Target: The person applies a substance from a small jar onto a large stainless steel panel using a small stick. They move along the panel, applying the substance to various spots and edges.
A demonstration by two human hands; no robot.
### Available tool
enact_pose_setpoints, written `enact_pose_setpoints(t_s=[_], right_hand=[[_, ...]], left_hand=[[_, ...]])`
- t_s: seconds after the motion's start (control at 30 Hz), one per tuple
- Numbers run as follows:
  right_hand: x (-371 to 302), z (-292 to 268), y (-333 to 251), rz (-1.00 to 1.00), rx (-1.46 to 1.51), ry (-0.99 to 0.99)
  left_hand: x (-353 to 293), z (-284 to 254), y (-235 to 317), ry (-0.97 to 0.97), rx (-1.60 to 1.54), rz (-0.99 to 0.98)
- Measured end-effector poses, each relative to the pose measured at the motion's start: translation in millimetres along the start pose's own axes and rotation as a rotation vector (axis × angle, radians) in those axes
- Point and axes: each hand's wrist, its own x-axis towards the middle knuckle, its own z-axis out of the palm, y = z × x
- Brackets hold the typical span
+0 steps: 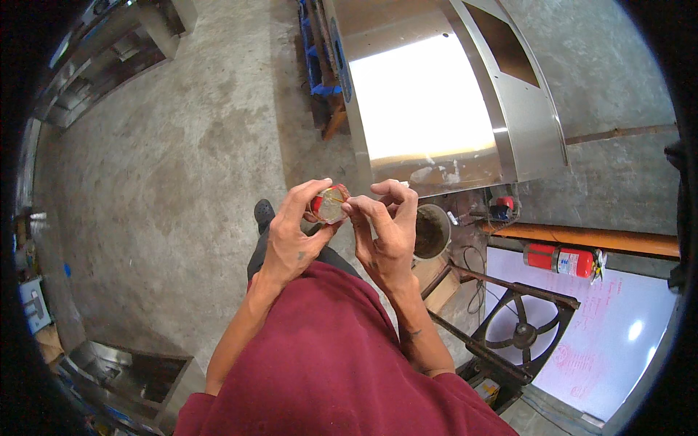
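My left hand (289, 236) is closed around a small round thing (331, 206) with a greyish, see-through face and red sides; its exact kind does not show. The fingers of my right hand (385, 232) are pinched at its right edge. A thin yellowish line runs across the face toward those fingertips, and what they hold is too small to make out. Both hands are raised in front of my body, close to the near end of a shiny metal panel (480, 156).
A bucket (432, 231) stands right of my hands. Farther right are a black metal burner stand (525, 334), a whiteboard (607, 341), a red fire extinguisher (560, 260) and an orange pipe (589, 238). Metal units (131, 378) line the left side of the concrete floor (182, 189).
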Motion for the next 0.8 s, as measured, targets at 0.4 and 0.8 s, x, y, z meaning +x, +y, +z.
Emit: enact_pose_setpoints(t_s=[0.4,0.8], right_hand=[[4,-34,24,0.133,0.063,0.245],[-32,-26,181,0.405,-0.127,0.157]], left_hand=[[-4,2,-6,0.011,0.028,-0.050],[-7,2,-7,0.018,0.024,-0.044]])
